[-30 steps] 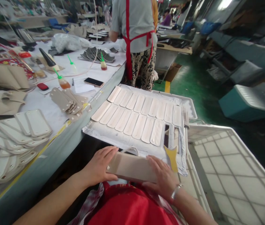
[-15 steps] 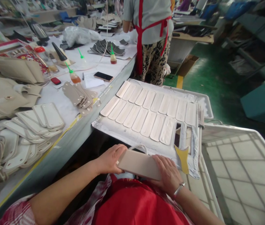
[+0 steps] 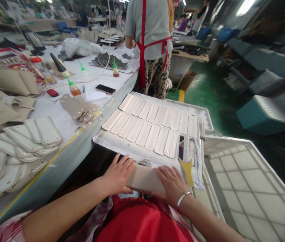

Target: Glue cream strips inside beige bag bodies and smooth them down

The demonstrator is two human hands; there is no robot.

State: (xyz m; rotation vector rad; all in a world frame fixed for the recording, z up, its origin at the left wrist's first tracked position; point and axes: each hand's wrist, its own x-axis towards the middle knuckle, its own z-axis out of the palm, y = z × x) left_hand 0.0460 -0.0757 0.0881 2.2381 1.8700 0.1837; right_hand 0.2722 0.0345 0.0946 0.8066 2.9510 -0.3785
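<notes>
In front of the red apron (image 3: 142, 222), I hold a long, flat beige panel (image 3: 145, 178) crosswise between both hands. My left hand (image 3: 118, 175) grips its left end, fingers spread over the upper side and thumb below. The other end is under my right hand (image 3: 172, 184), whose fingers lie across the top; a bracelet circles that wrist. Just beyond the panel is a white-covered board (image 3: 117, 143) bearing two rows of pale, rounded strips (image 3: 152, 136). A yellow forked piece (image 3: 187, 170) lies at its near right corner.
To the left, a worktable (image 3: 78, 101) carries stacked strap-like pieces (image 3: 18, 148), a phone (image 3: 105, 89) and green-tipped bottles (image 3: 74, 88). White plastic crates (image 3: 253, 144) stand at the right. A co-worker (image 3: 149, 40) stands beyond the board.
The view has tilted up and turned slightly right. My left fingers have spread from the panel's end onto its upper side. Both hands still hold the panel.
</notes>
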